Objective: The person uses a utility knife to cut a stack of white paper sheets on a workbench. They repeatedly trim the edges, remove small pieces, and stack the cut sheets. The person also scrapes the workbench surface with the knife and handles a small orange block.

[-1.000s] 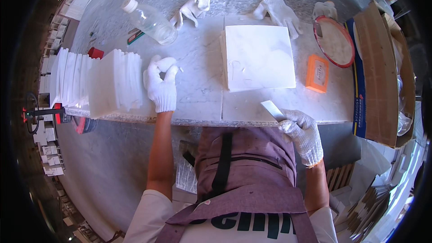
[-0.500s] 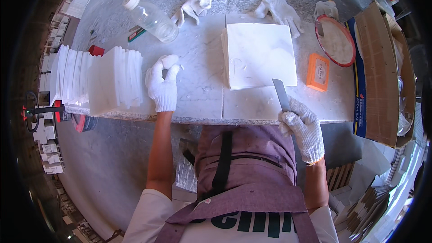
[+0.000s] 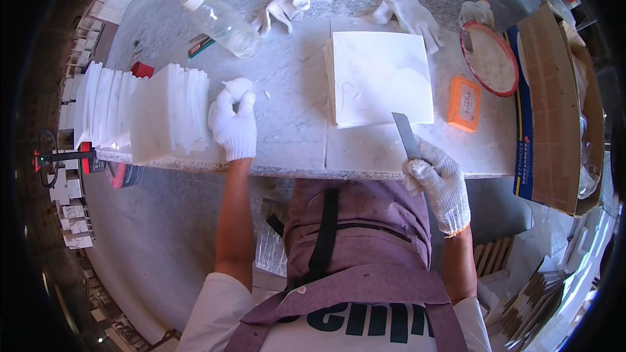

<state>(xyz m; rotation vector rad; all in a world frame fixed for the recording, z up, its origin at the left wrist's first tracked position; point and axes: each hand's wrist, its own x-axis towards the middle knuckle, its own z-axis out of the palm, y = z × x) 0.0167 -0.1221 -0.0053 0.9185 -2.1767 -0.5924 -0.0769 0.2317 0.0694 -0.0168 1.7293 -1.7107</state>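
Observation:
My left hand [image 3: 233, 120], in a white knit glove, is by the table's front edge, right of a row of upright white tiles [image 3: 156, 114]. Its thumb and fingers curl around a rounded white lump [image 3: 238, 86], whose material I cannot make out against the glove. A small white crumb [image 3: 267, 94] lies beside it. My right hand [image 3: 440, 182], also gloved, is closed on a flat grey metal scraper blade [image 3: 406, 135]. The blade points up and leftward, its tip over the near edge of a stack of square white tiles [image 3: 381, 78].
A clear bottle [image 3: 225, 26] lies beside a green-and-red tool [image 3: 201, 47]. Loose gloves [image 3: 287, 6] lie toward the back. An orange box [image 3: 463, 104], a red-rimmed round object [image 3: 489, 58] and a tall cardboard box [image 3: 554, 111] are at right. A red cup [image 3: 141, 70] is behind the upright tiles.
My left fingers have shifted slightly around the white lump, and the crumb shows apart from them. The right hand with the scraper blade has hardly moved. The whole view has shifted a little.

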